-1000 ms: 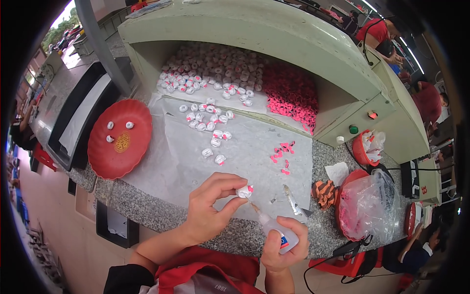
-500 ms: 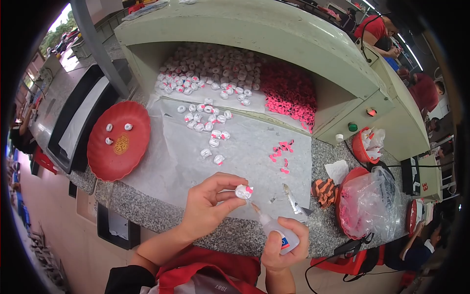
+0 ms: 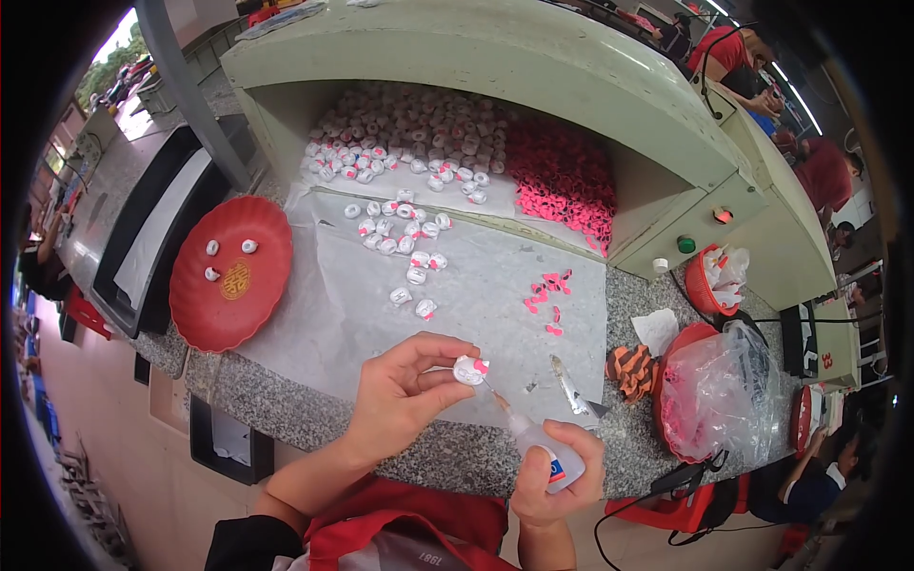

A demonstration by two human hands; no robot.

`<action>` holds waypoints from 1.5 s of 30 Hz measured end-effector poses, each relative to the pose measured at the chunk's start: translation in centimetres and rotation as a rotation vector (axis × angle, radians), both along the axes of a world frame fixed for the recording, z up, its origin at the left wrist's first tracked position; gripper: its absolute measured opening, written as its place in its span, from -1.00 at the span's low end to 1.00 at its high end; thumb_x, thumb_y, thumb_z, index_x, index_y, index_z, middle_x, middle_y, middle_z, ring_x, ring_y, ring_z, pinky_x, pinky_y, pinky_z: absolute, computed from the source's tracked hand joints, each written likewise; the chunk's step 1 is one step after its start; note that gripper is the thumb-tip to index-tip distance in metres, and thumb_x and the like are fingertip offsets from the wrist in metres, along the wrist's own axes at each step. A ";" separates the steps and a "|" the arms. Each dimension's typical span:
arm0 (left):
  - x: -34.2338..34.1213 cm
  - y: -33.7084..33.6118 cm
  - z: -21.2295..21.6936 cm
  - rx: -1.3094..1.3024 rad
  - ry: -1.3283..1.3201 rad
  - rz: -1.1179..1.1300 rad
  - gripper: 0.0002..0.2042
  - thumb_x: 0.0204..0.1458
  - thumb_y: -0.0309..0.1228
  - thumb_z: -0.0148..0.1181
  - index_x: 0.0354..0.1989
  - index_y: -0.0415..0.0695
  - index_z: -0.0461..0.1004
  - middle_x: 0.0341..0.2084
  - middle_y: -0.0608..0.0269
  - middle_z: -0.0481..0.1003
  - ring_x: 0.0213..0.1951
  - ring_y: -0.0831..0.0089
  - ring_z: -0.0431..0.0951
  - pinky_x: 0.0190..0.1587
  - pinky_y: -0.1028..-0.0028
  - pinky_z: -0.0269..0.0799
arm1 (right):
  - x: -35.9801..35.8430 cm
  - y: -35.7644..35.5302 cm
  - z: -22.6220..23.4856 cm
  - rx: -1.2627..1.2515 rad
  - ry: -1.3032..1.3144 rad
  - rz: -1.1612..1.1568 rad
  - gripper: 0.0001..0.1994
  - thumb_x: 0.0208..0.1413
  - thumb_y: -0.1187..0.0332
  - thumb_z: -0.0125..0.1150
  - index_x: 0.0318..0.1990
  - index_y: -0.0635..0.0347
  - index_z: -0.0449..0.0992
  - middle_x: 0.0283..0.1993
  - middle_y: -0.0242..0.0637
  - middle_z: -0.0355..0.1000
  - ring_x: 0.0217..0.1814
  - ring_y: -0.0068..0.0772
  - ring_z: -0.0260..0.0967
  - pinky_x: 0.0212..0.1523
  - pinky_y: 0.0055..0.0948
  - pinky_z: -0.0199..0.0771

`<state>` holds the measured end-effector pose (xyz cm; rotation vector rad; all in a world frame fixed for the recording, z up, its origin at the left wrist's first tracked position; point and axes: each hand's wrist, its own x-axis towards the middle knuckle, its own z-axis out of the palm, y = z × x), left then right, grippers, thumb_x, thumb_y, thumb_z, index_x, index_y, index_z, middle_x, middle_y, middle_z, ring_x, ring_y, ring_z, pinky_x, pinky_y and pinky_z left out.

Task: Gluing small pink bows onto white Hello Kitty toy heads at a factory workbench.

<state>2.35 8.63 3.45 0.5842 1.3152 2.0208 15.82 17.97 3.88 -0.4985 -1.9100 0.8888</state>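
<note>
Between the thumb and fingers of my left hand point(image 3: 405, 390) is a small white rounded piece point(image 3: 468, 369) with a pink bow-shaped part on its right side. My right hand point(image 3: 560, 476) grips a squeeze bottle point(image 3: 545, 452), translucent with a blue label and a thin nozzle. The nozzle points up and left, its tip close to the white piece; whether they touch I cannot tell. Beyond my hands, several similar white pieces point(image 3: 416, 276) lie on a pale sheet point(image 3: 328, 285). Loose pink bow-shaped parts point(image 3: 549, 285) and a metal blade-like tool point(image 3: 568, 385) are to their right.
A pale green open-fronted cabinet point(image 3: 457, 43) stands behind the sheet, holding heaps of white pieces and pink parts. On the left is a red scalloped plate point(image 3: 233, 314) with 3 white pieces. To the right lie a crumpled striped cloth point(image 3: 631, 373) and a plastic bag point(image 3: 738, 390).
The white piece has shifted slightly left and turned a little in my left hand. My right hand and the bottle have moved slightly right, otherwise little differs.
</note>
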 end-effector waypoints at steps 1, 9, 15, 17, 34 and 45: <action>0.0 0.0 0.0 0.000 -0.003 0.001 -0.68 -0.17 -0.75 0.11 -0.17 -0.35 0.31 -0.20 0.07 0.39 -0.11 0.39 0.41 -0.07 0.46 0.39 | 0.0 0.0 0.1 0.014 -0.008 0.001 -0.73 -0.14 0.28 0.10 -0.35 0.33 0.38 -0.42 -0.24 0.36 -0.44 -0.45 0.29 -0.41 -0.56 0.29; 0.0 0.0 -0.1 0.013 0.018 -0.029 -0.69 -0.15 -0.75 0.09 -0.16 -0.36 0.30 -0.18 0.08 0.36 -0.10 0.39 0.40 -0.05 0.45 0.39 | 0.0 -0.2 0.3 -0.002 -0.016 0.026 -0.74 -0.15 0.28 0.10 -0.37 0.32 0.39 -0.43 -0.25 0.37 -0.46 -0.45 0.29 -0.43 -0.56 0.27; 0.0 0.0 -0.3 0.032 0.064 -0.038 -0.70 -0.12 -0.73 0.08 -0.15 -0.36 0.30 -0.17 0.10 0.35 -0.09 0.41 0.39 -0.03 0.47 0.38 | -0.1 -0.3 0.2 -0.080 0.021 0.010 -0.74 -0.15 0.29 0.10 -0.35 0.33 0.39 -0.43 -0.24 0.36 -0.43 -0.46 0.29 -0.41 -0.56 0.28; 0.1 0.0 -0.3 0.030 0.068 -0.037 -0.70 -0.12 -0.73 0.08 -0.15 -0.36 0.30 -0.17 0.10 0.35 -0.09 0.40 0.39 -0.03 0.46 0.38 | -0.1 -0.3 0.2 -0.066 0.019 0.011 -0.73 -0.14 0.29 0.10 -0.35 0.33 0.39 -0.42 -0.24 0.36 -0.43 -0.47 0.29 -0.40 -0.57 0.27; 0.7 0.9 -1.8 -0.076 0.037 -0.056 -0.69 -0.17 -0.77 0.08 -0.18 -0.30 0.31 -0.27 0.20 0.36 -0.18 0.49 0.43 -0.17 0.56 0.40 | -3.2 12.1 -7.2 -0.752 -0.234 0.006 -0.81 -0.14 0.41 0.15 -0.37 0.31 0.37 -0.56 -0.28 0.38 -0.48 -0.41 0.38 -0.55 -0.56 0.36; 0.1 1.0 -2.4 -0.149 -0.023 -0.025 -0.68 -0.13 -0.73 0.07 -0.14 -0.30 0.30 -0.32 0.16 0.44 -0.23 0.44 0.49 -0.18 0.54 0.41 | -6.5 11.7 -7.3 0.033 -0.888 -0.276 -0.73 -0.22 0.25 0.25 -0.38 0.25 0.48 -0.46 -0.03 0.44 -0.37 0.00 0.40 -0.34 -0.18 0.36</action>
